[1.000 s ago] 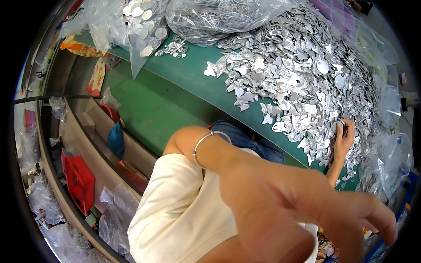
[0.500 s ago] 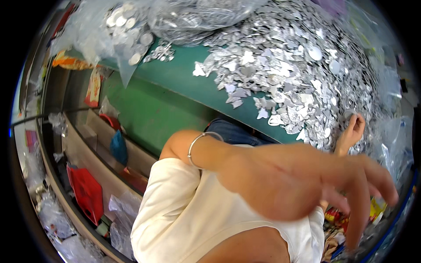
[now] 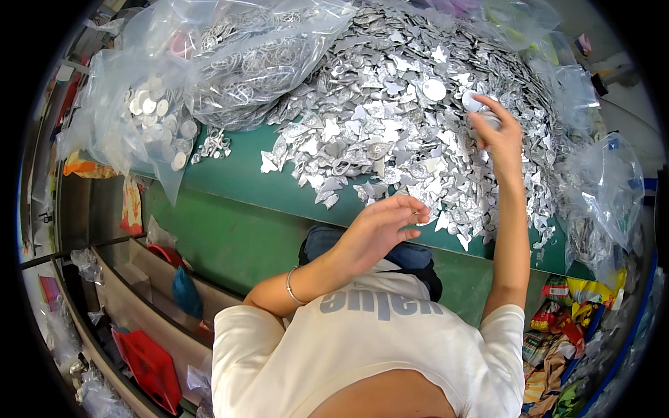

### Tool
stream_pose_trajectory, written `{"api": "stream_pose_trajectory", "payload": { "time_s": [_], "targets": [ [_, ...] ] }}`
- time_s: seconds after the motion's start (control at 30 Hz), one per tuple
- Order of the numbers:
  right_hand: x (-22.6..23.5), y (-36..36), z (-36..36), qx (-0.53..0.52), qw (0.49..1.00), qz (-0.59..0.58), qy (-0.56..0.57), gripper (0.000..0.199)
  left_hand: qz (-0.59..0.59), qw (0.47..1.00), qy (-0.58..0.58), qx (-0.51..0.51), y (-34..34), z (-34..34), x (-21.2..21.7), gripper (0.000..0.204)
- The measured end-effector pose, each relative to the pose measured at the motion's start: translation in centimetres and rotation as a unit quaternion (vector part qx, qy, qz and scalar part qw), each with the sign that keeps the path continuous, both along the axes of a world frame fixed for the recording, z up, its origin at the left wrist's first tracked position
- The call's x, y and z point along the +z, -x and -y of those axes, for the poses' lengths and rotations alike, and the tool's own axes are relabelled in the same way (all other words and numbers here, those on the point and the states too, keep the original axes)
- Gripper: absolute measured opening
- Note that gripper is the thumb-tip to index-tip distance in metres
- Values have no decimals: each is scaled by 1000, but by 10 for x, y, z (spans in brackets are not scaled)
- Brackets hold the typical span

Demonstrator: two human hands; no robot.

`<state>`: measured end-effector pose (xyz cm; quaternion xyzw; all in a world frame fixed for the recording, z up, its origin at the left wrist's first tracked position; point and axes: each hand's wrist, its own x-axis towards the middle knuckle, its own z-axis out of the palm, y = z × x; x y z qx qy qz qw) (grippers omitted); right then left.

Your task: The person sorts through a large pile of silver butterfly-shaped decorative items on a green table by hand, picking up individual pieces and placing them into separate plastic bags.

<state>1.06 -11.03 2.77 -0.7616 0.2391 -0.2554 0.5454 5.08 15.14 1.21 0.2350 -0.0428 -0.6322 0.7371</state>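
Observation:
My right hand [image 3: 503, 143] is over the right part of a heap of silvery flat metal pieces [image 3: 390, 104]. Its thumb and fingers curve around a round, pale silvery piece [image 3: 492, 120], partly hidden by the fingers. The index fingertip is at the edge of a silver disc [image 3: 471, 102] on the heap. A second disc [image 3: 433, 89] lies to its left. Near the table's front edge, my left hand [image 3: 383, 226] hovers with bent fingers apart and nothing visible in them. It wears a thin bangle [image 3: 291, 285]. Many heap pieces are butterfly-shaped.
The heap covers much of the green table [image 3: 237, 181]. Clear bags of silvery pieces [image 3: 244, 70] and discs [image 3: 150, 125] stand at the left, beside a small pile of bits [image 3: 212, 144]. More plastic bags [image 3: 603, 188] crowd the right edge. Drawers [image 3: 150, 299] are at lower left.
My left hand has dropped away from close to the camera to the table's front edge. My right hand has moved farther over the heap, up to the disc. The view has shifted.

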Motion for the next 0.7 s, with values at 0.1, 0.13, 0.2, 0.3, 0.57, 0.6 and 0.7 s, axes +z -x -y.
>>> {"api": "stream_pose_trajectory", "payload": {
  "time_s": [0.1,0.13,0.2,0.3,0.57,0.6,0.7],
  "targets": [
    [-3,-38,-14,-11,867,-142,477,34,-18,1000,-17,7,4,-1,-6,16],
    [-5,-47,-15,11,827,-212,521,30,-19,1000,-19,6,5,-1,-8,16],
    [-13,-60,-9,28,796,-204,570,18,-29,999,-25,10,5,-2,-8,15],
    [-16,-53,3,-4,878,-1,479,14,-43,998,-25,23,5,-4,-12,16],
    [7,11,-36,126,865,-55,-483,9,-50,993,-63,92,-7,20,-3,32],
    [12,15,-46,158,853,-93,-489,9,-67,989,-54,118,-8,27,-2,36],
    [13,18,-68,207,914,-201,-286,20,-156,982,10,105,-13,43,-10,47]
  ]
}}
